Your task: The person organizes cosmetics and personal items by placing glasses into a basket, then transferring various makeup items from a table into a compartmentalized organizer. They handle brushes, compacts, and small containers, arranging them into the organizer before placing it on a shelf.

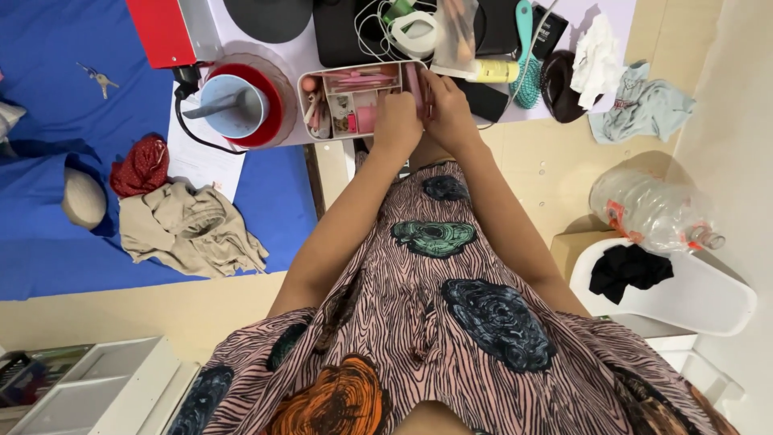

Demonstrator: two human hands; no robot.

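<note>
Right now both hands at right end of white organiser tray (306, 105) on desk. Left hand (398, 121) and right hand (447, 109) side by side, fingers curled, pinching slim pink item (415, 87) standing upright between them; equally near.

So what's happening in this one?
A person in a patterned dress stands at a cluttered white table. Both hands, left hand and right hand, are at the right end of a white compartment organizer of small pink items, apparently gripping a pink item there. A teal hairbrush lies nearby.
</note>
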